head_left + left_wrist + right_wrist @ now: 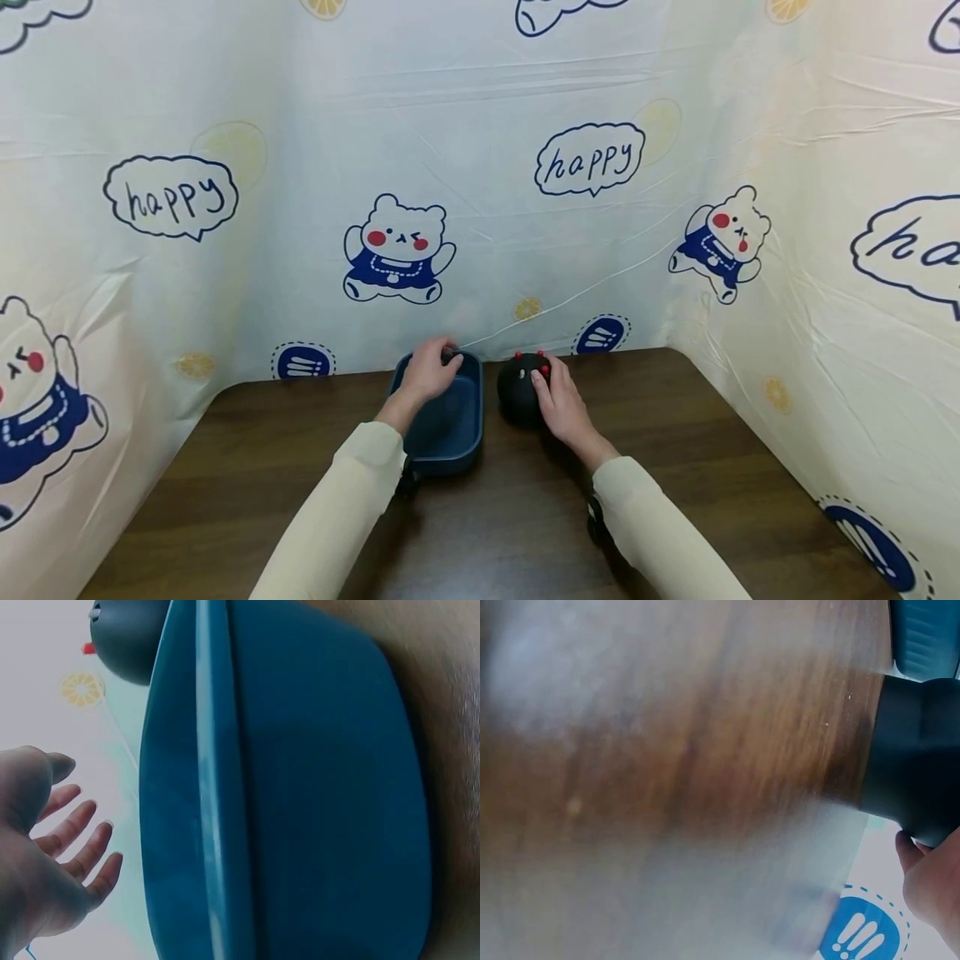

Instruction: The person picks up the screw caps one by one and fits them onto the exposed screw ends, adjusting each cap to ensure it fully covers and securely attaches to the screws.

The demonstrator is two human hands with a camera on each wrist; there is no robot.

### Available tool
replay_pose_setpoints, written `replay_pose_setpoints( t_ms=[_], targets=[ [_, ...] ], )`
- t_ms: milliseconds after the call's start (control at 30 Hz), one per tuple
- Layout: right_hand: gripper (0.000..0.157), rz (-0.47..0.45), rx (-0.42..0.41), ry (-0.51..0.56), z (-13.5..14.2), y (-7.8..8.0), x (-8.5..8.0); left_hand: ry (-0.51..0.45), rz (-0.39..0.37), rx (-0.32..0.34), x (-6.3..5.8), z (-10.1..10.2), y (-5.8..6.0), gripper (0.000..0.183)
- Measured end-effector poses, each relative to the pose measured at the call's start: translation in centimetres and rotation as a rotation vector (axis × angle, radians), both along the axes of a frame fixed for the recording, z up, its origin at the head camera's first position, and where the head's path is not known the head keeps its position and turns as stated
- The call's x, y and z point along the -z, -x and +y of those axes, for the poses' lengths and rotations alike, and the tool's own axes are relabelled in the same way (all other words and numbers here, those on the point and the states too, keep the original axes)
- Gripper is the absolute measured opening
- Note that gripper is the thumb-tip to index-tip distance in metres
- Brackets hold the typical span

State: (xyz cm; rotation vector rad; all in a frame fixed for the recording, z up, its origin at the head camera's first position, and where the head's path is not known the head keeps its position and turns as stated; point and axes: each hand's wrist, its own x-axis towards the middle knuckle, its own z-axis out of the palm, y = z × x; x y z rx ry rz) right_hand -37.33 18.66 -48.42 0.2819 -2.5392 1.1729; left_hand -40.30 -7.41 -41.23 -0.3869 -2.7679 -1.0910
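Observation:
My left hand (433,371) hovers over the far end of a deep blue plastic bin (470,417), fingers loosely bent. In the left wrist view this hand (45,855) has thumb and fingers spread apart, with nothing seen between them. A small dark patch shows by its fingertips in the head view; I cannot tell what it is. Right of the bin stands a black rounded object (517,396) with several red knobs on top and a wider base. My right hand (562,404) holds its upper right side, thumb in front. The right wrist view shows only part of this hand (937,889).
Both things stand toward the back of a brown wooden table (495,533). A printed curtain (480,167) with bears and "happy" bubbles hangs right behind and along the sides. Dark wrist straps sit under both pale sleeves (330,508).

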Motion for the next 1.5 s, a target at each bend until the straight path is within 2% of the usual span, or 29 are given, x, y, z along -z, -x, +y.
replay_pose_setpoints(
  t_ms=[167, 367, 667, 1133, 1333, 1500],
  targets=[
    [0.063, -0.018, -0.008, -0.003, 0.1, -0.1, 0.0, 0.015, 0.006, 0.005, 0.0, -1.0, 0.3, 0.032],
    [0.062, -0.003, -0.009, -0.006, 0.1, 0.0, -0.1, 0.042, -0.003, -0.026, 0.2, -1.9, 0.8, 0.033],
    [0.062, 0.012, -0.012, -0.006, 0.2, 0.0, 0.0, 0.217, -0.037, -0.08, 1.2, -2.3, 1.2, 0.033],
    [0.064, -0.013, 0.017, -0.019, 0.2, 0.1, 0.3, 0.443, -0.14, -0.047, 2.7, -2.6, 2.3, 0.039],
    [0.065, -0.005, 0.021, -0.017, 0.1, 0.0, 0.4, 0.468, -0.208, -0.016, 3.3, -2.5, 2.1, 0.039],
    [0.065, 0.0, 0.019, -0.021, 0.1, 0.1, 0.2, 0.439, -0.238, -0.027, 3.4, -2.3, 1.8, 0.024]
  ],
)
